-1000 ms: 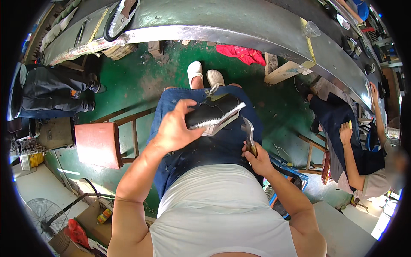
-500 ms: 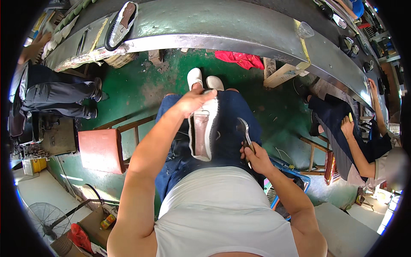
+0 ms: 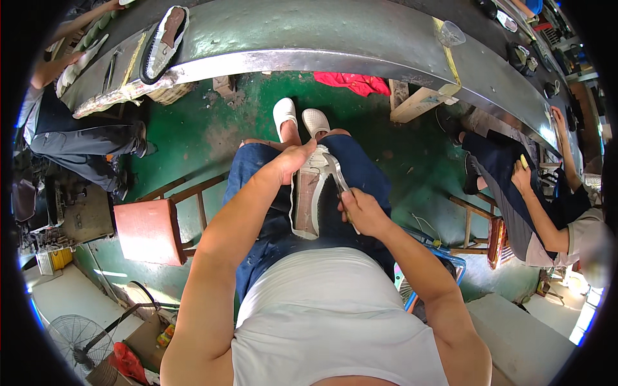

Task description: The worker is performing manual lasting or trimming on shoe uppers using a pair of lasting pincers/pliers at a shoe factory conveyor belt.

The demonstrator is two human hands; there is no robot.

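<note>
Over my lap, a white and brown shoe (image 3: 308, 204) points away from me with its brown insole showing. My left hand (image 3: 295, 161) is closed round its toe end on the left side. In my right hand (image 3: 364, 211) is a metal hand tool (image 3: 337, 175) with a curved head, gripped by its handle. The tool's head lies against or just over the right side of the shoe's toe; which of these I cannot tell. A second white and brown shoe with a dark sole edge (image 3: 154, 59) rests on the bench ahead.
A long metal-topped bench (image 3: 290, 38) runs across ahead, with a clear plastic cup (image 3: 452, 33) on it. Red cloth (image 3: 353, 83) lies beneath. A padded stool (image 3: 149, 233) stands left. People work at both sides, one at right with a hand (image 3: 523, 175) near the lap.
My right hand has moved left and up, bringing the tool's head to the shoe's toe. The left hand has shifted slightly down and left with the shoe. The person at left has moved their arms.
</note>
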